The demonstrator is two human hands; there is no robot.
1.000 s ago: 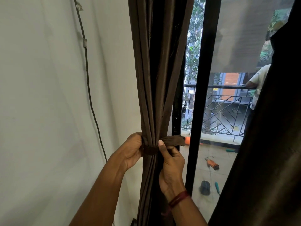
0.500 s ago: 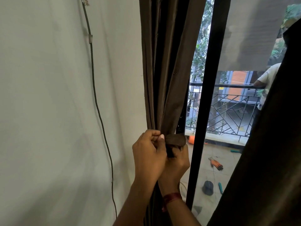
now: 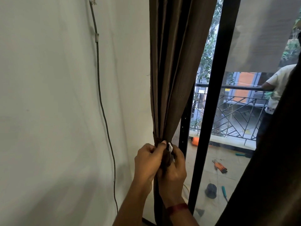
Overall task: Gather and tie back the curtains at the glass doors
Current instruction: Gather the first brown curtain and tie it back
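Note:
A dark brown curtain [image 3: 169,70] hangs gathered into a narrow bundle beside the black frame of the glass door [image 3: 213,101]. A brown tie-back band [image 3: 156,141] wraps the bundle at waist height. My left hand [image 3: 149,160] pinches the band's end from the left, thumb on top. My right hand [image 3: 175,167], a red thread on its wrist, grips the other end, where a small white tag [image 3: 170,146] shows. Both hands meet in front of the bundle and hide where the ends join. A second dark curtain [image 3: 273,160] fills the right edge.
A white wall [image 3: 57,111] on the left carries a thin grey cable [image 3: 104,111] running downward. Through the glass lies a tiled balcony with a railing [image 3: 241,118], an orange glove [image 3: 219,166], a dark cap [image 3: 211,190], and a person [image 3: 276,88] leaning on the rail.
My left hand came round from behind the curtain to the front and joined my right hand. The band's loose right end has been drawn in between both hands. The view has moved closer.

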